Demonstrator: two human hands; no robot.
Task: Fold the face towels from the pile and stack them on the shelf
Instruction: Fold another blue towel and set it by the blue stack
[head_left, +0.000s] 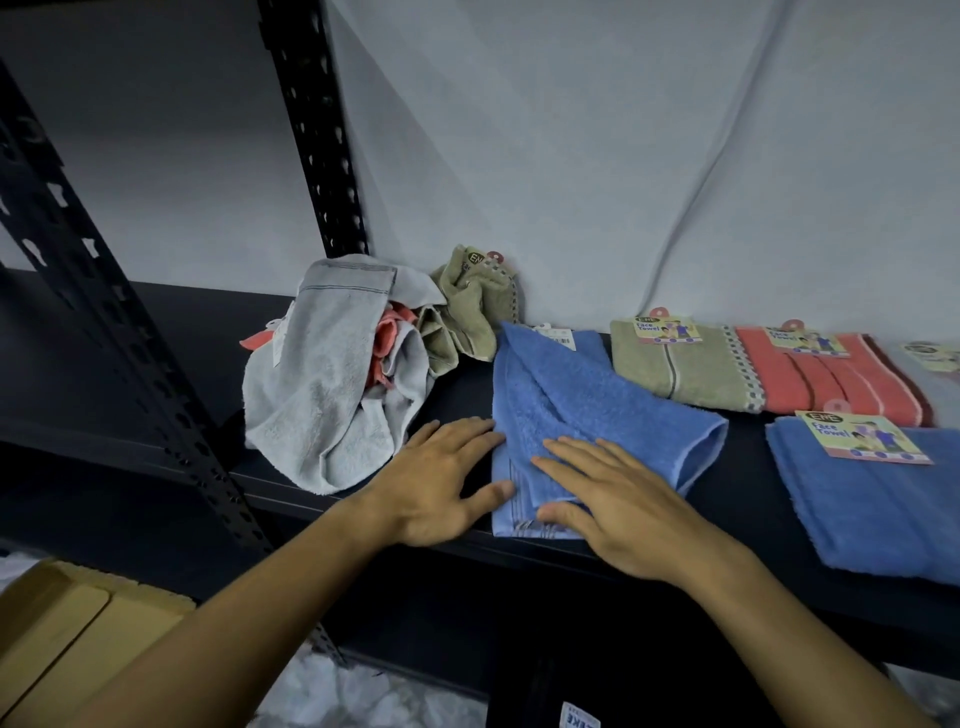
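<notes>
1. Our blue towel (597, 410), partly folded, lies mid-frame on the shelf (727, 483), its long axis running toward the back wall.
2. Our right hand (623, 514) presses flat on its near end, gripping nothing.
3. Our left hand (441, 483) rests flat, fingertips touching its left edge, nearer the pile (337, 369).

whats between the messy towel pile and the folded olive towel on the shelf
In the head view, the half-folded blue towel lies between the pile and the olive towel, with both hands on it.
</notes>
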